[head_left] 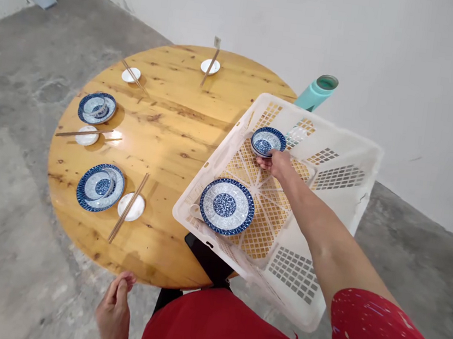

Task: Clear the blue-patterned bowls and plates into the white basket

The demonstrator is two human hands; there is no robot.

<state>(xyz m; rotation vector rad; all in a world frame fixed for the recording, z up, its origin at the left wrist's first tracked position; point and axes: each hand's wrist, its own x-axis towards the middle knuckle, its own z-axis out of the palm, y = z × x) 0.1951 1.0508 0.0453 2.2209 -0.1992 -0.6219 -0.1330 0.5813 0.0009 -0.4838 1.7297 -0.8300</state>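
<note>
In the head view, one round wooden table (pixel 171 146) and one white plastic basket (pixel 345 145) are counted; the table's right edge is overlapped by the basket.

Inside the basket, two blue-and-white wares are seen: one held bowl (pixel 266 140) near the far left corner, one large plate (pixel 224 205) near the near left corner. Whether a second bowl is nested under the first cannot be told. The held bowl's near rim is pinched between thumb and fingers of the right hand (pixel 277 163). The left hand (pixel 116 304) is located at the table's near edge, its fingers curled and pressed together with the thumb, nothing seen in the grip; contact with the edge cannot be told.

On the table, two bowl-and-plate sets are counted: one plate (pixel 80 110) at the left edge carrying a bowl (pixel 96 105), another (pixel 82 198) toward the near left edge, likewise topped by a bowl (pixel 103 184).

Small white dishes, four: far edge (pixel 215 69), far left edge (pixel 128 77), left edge (pixel 86 140), near left part (pixel 137 211). Chopsticks (pixel 118 228) are laid across all four.

One turquoise bottle (pixel 314 95) is noted beyond the basket's far edge; its base is hidden.
</note>
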